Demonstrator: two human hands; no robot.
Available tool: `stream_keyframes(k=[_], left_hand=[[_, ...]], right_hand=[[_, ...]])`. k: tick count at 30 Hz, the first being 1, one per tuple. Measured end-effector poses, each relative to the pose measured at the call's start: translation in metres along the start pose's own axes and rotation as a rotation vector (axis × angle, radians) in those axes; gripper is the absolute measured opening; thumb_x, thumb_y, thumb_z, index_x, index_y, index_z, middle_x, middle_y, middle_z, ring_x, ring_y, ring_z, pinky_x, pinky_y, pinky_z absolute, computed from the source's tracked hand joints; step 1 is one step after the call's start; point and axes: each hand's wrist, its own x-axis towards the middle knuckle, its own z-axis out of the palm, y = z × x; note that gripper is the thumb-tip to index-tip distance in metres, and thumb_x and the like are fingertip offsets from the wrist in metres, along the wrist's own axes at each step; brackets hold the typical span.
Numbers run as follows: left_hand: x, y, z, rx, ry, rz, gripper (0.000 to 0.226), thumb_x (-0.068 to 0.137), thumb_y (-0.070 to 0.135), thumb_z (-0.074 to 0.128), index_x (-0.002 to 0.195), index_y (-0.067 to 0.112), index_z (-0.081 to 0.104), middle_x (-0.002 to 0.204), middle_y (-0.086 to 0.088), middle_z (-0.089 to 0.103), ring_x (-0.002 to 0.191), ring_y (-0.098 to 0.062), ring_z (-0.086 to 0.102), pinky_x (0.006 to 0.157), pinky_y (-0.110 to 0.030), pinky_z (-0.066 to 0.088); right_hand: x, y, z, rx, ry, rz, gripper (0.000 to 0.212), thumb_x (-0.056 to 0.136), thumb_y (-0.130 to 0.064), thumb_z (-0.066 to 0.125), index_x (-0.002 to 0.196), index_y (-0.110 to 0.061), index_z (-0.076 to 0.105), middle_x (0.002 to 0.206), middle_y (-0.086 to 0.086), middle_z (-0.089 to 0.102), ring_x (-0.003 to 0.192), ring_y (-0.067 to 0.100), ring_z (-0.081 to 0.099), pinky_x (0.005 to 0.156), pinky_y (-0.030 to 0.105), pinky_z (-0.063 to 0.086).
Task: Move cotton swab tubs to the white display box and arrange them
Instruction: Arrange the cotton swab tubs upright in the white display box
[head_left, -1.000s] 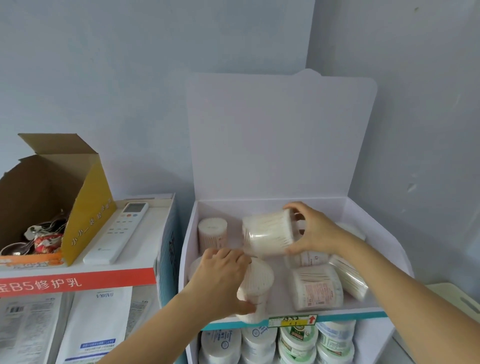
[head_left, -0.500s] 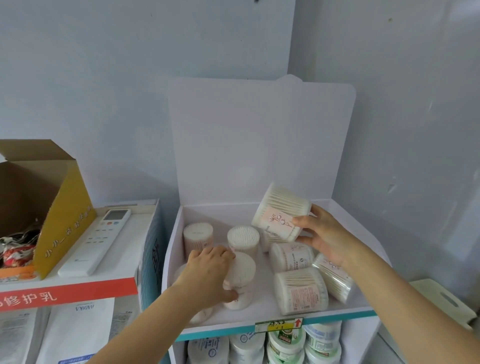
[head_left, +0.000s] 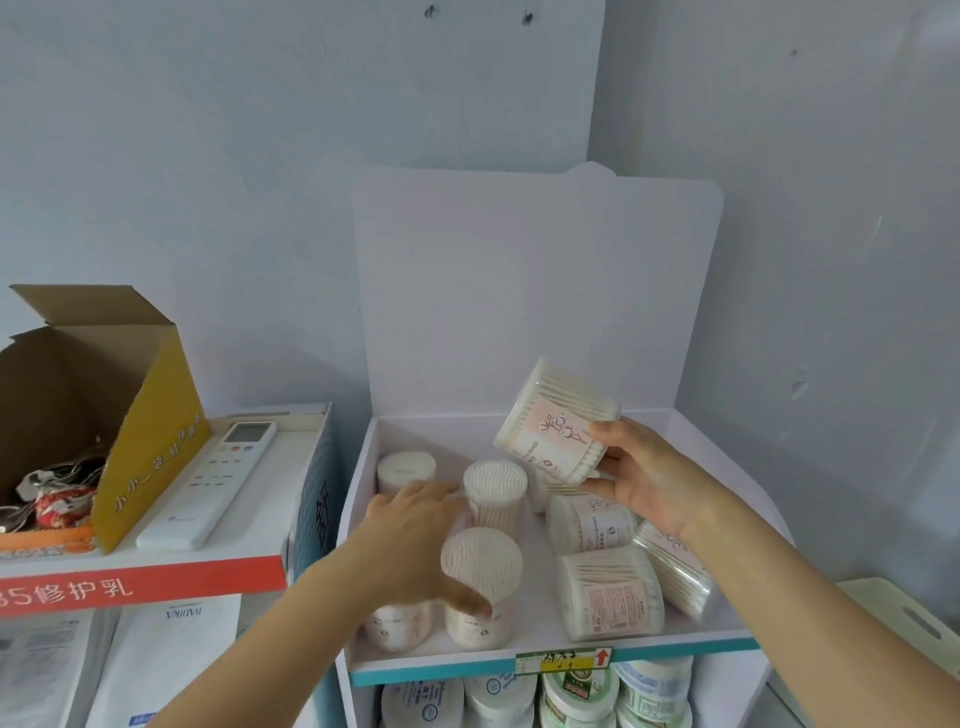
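Inside white display box (head_left: 441, 673), 9 o'clock side: upright tubs (head_left: 495, 486) in rows, left hand (head_left: 415, 545) spread flat, touching front tub (head_left: 480, 564). Right hand (head_left: 649, 478) clamped around tilted tub (head_left: 556, 421), aloft toward 1 o'clock. Advice: turn upright, lower gently beside row, avoid lying tubs (head_left: 610, 590) at 4 o'clock.

A shop: price label (head_left: 563, 661) on the white display box (head_left: 519, 291), stocked jars (head_left: 579, 696) beneath.
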Motion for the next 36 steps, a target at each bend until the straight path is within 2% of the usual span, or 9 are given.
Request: stream_keyframes(k=[5, 7, 12, 17, 22, 27, 30, 34, 36], left_hand=[[-0.005, -0.002, -0.041, -0.367, 0.377, 0.008, 0.119, 0.051, 0.091, 0.041, 0.148, 0.028, 0.015, 0.155, 0.01, 0.019, 0.14, -0.015, 0.019, 0.114, -0.034, 0.02], [-0.01, 0.002, -0.053, -0.455, 0.456, 0.061, 0.115, 0.052, 0.085, 0.049, 0.147, 0.031, 0.014, 0.153, 0.012, 0.02, 0.139, -0.012, 0.019, 0.113, -0.033, 0.021], [-0.017, 0.008, -0.058, -0.425, 0.452, 0.097, 0.115, 0.058, 0.058, 0.076, 0.146, 0.041, 0.004, 0.15, 0.018, 0.022, 0.139, -0.009, 0.02, 0.115, -0.038, 0.024], [-0.039, -0.007, -0.055, -0.528, 0.514, 0.02, 0.105, 0.054, 0.066, 0.073, 0.137, 0.052, 0.01, 0.142, 0.022, 0.036, 0.13, -0.004, 0.034, 0.109, -0.036, 0.034], [-0.086, -0.033, -0.051, -0.529, 0.539, -0.084, 0.095, 0.06, 0.054, 0.078, 0.129, 0.054, 0.012, 0.14, 0.02, 0.037, 0.129, -0.004, 0.036, 0.11, -0.041, 0.037], [-0.143, -0.07, -0.042, -0.407, 0.624, -0.149, 0.101, 0.06, 0.047, 0.083, 0.128, 0.053, 0.009, 0.129, 0.026, 0.033, 0.122, 0.006, 0.035, 0.105, -0.025, 0.038], [-0.182, -0.094, -0.035, -0.309, 0.723, -0.171, 0.101, 0.059, 0.049, 0.082, 0.125, 0.056, 0.005, 0.119, 0.034, 0.024, 0.12, 0.013, 0.031, 0.097, -0.014, 0.039], [-0.247, -0.134, -0.025, -0.252, 0.835, -0.252, 0.099, 0.057, 0.052, 0.082, 0.121, 0.055, 0.007, 0.117, 0.03, 0.028, 0.113, 0.002, 0.038, 0.093, -0.01, 0.037], [-0.286, -0.16, -0.022, -0.247, 0.859, -0.304, 0.099, 0.055, 0.054, 0.082, 0.117, 0.059, 0.006, 0.117, 0.029, 0.028, 0.112, -0.001, 0.037, 0.096, -0.017, 0.037]], right_hand=[[0.0, -0.007, 0.01, -0.043, -0.022, -0.003, 0.06, 0.047, -0.039, 0.08, 0.103, -0.019, 0.07, 0.108, 0.011, 0.071, 0.099, 0.026, 0.066, 0.093, 0.046, 0.052], [0.0, -0.012, 0.016, -0.069, -0.029, 0.015, 0.054, 0.051, -0.043, 0.076, 0.1, -0.02, 0.072, 0.105, 0.013, 0.072, 0.096, 0.027, 0.067, 0.092, 0.047, 0.052], [-0.002, -0.018, 0.034, -0.171, -0.142, 0.022, 0.049, 0.057, -0.049, 0.071, 0.098, -0.023, 0.075, 0.107, 0.011, 0.072, 0.096, 0.025, 0.069, 0.082, 0.039, 0.055], [0.002, -0.015, 0.061, -0.182, -0.239, -0.014, 0.058, 0.059, -0.045, 0.069, 0.11, -0.018, 0.069, 0.113, 0.011, 0.07, 0.103, 0.027, 0.067, 0.093, 0.046, 0.053], [0.007, -0.005, 0.105, -0.186, -0.392, -0.117, 0.063, 0.057, -0.035, 0.073, 0.117, -0.02, 0.063, 0.11, 0.004, 0.072, 0.102, 0.02, 0.068, 0.077, 0.033, 0.057], [-0.001, 0.005, 0.168, -0.217, -0.509, -0.21, 0.072, 0.053, -0.028, 0.078, 0.121, -0.021, 0.058, 0.113, 0.004, 0.07, 0.105, 0.019, 0.066, 0.078, 0.031, 0.058], [-0.005, 0.012, 0.215, -0.312, -0.522, -0.283, 0.076, 0.051, -0.034, 0.081, 0.123, -0.033, 0.055, 0.118, -0.004, 0.066, 0.113, 0.013, 0.06, 0.09, 0.036, 0.055], [-0.016, 0.028, 0.293, -0.432, -0.537, -0.325, 0.093, 0.052, -0.048, 0.081, 0.133, -0.044, 0.037, 0.123, -0.02, 0.056, 0.115, -0.001, 0.055, 0.08, 0.02, 0.055], [-0.024, 0.04, 0.337, -0.429, -0.562, -0.332, 0.094, 0.053, -0.049, 0.081, 0.135, -0.045, 0.036, 0.126, -0.021, 0.054, 0.116, -0.001, 0.054, 0.079, 0.017, 0.054]])
